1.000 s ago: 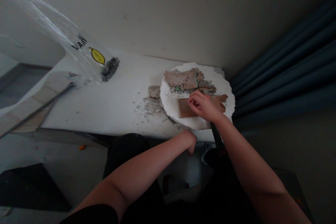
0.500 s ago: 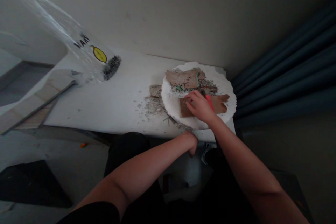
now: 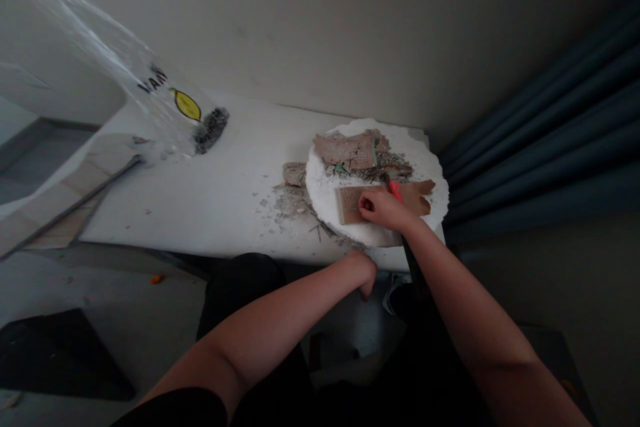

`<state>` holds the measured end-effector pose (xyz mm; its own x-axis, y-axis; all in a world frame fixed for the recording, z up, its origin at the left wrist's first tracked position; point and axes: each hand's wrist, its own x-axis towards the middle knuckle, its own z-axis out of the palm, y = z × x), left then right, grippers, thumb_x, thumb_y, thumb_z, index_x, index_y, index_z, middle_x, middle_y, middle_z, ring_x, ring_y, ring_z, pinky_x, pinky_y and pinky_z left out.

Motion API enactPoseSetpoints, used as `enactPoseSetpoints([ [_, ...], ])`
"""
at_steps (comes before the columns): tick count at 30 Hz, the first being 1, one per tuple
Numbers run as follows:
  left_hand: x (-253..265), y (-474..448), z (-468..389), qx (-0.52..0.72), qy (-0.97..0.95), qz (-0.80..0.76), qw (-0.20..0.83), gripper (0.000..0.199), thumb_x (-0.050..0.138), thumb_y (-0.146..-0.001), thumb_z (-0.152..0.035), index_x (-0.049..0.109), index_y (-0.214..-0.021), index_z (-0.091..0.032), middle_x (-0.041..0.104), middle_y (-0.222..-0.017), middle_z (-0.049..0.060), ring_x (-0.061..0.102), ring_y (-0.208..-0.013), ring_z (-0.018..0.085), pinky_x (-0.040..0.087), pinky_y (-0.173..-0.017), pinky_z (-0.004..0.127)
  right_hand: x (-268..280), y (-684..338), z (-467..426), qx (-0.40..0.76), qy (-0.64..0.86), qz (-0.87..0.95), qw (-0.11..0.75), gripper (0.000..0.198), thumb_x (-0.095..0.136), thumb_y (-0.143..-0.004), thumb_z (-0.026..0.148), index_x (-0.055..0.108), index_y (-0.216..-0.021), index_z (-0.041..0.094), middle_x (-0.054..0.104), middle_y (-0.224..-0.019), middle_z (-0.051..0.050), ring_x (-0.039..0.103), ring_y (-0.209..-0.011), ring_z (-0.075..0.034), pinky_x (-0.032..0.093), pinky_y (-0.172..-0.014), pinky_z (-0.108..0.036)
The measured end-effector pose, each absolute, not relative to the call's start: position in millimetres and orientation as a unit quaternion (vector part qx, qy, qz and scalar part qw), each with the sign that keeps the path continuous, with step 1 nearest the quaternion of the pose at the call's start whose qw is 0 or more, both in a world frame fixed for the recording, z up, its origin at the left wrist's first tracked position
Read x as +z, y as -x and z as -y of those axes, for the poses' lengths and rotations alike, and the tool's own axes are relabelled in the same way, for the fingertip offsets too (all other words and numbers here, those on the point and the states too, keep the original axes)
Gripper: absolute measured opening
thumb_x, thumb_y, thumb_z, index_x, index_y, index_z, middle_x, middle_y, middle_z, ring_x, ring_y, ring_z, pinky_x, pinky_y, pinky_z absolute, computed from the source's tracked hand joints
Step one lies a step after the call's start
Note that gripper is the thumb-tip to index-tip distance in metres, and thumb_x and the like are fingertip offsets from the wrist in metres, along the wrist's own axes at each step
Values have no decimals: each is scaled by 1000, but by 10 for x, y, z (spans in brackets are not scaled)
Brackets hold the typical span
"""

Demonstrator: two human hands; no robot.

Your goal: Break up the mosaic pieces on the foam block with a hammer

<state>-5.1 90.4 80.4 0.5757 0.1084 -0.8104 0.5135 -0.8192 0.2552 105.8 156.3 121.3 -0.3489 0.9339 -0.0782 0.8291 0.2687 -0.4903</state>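
My right hand [image 3: 383, 207] is over a flat brown piece [image 3: 417, 197] with a printed or pitted left part and a ragged right end. The fingers are curled in against its surface, and whatever they may hold is hidden. Just beyond the wrist lies a red object with a black end [image 3: 395, 190], partly covered by the hand. The brown piece lies on a round white sheet with a scalloped edge [image 3: 440, 180]. My left hand [image 3: 369, 273] hangs bent down at the table's front edge, its fingers mostly hidden.
A cracked brown slab [image 3: 345, 150] and grey crumbs lie on the sheet's far half. Grey debris [image 3: 293, 200] is scattered on the white table [image 3: 200, 207]. A clear plastic bag [image 3: 170, 100] with a yellow lemon print stands at left. A dark curtain [image 3: 550, 127] hangs at right.
My right hand's spread fingers have curled in, and the hand has shifted slightly right and nearer to me. More of the red and black object shows. The left hand stays put.
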Motion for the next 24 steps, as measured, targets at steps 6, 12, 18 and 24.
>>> enactPoseSetpoints([
  [6,799,72,-915,-409,-863,-180,237,52,88,-52,-42,77,-98,-22,76,-110,10,67,-108,32,52,-102,44,1171,-1070,-1599,228,557,790,115,9,59,-80,8,60,-78,17,65,-79,-3,54,-71,-15,37,-64,-25],
  [12,772,103,-911,-406,-863,-179,240,52,87,-55,-43,77,-101,-20,75,-112,12,67,-109,35,53,-99,46,1187,-1075,-1619,225,555,796,90,8,59,-84,12,59,-78,18,65,-82,-4,54,-73,-16,37,-65,-26],
  [18,785,123,-905,-397,-859,-197,257,52,90,-51,-40,77,-99,-22,76,-108,10,67,-109,36,52,-100,48,1215,-1066,-1623,217,552,802,70,8,56,-87,14,57,-80,18,66,-86,-6,55,-75,-17,38,-68,-27],
  [24,824,133,-923,-413,-867,-165,225,58,84,-60,-47,75,-109,-18,75,-112,12,68,-107,33,52,-100,46,1220,-1045,-1617,208,554,804,59,9,53,-88,14,56,-81,18,65,-87,-7,53,-74,-17,37,-67,-28],
])
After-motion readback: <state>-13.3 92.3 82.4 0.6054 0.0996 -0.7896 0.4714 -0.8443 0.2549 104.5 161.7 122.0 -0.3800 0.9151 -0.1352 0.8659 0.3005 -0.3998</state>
